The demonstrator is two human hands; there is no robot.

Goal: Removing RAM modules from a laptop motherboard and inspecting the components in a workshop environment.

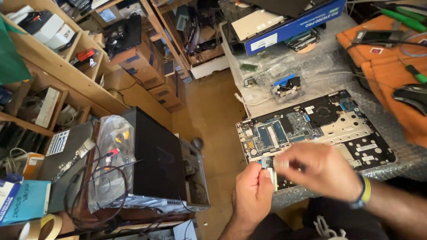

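Both hands on a small flat component at near-left corner of opened laptop.

L to R: black desktop tower (160, 162) on floor, well apart. L hand (252, 192) comes up from below, thumb & fingers pinched on the small flat component (268, 163), which sits just above its fingertips at the laptop chassis (356, 138) edge. R hand (322, 171), blurred, reaches in from the right, fingers curled at the part's right end; can't tell if gripping. Part's long axis unclear w/ blur. L hand nearer. Bubble wrap (289, 71) under chassis; screwdriver (416, 73) far right.
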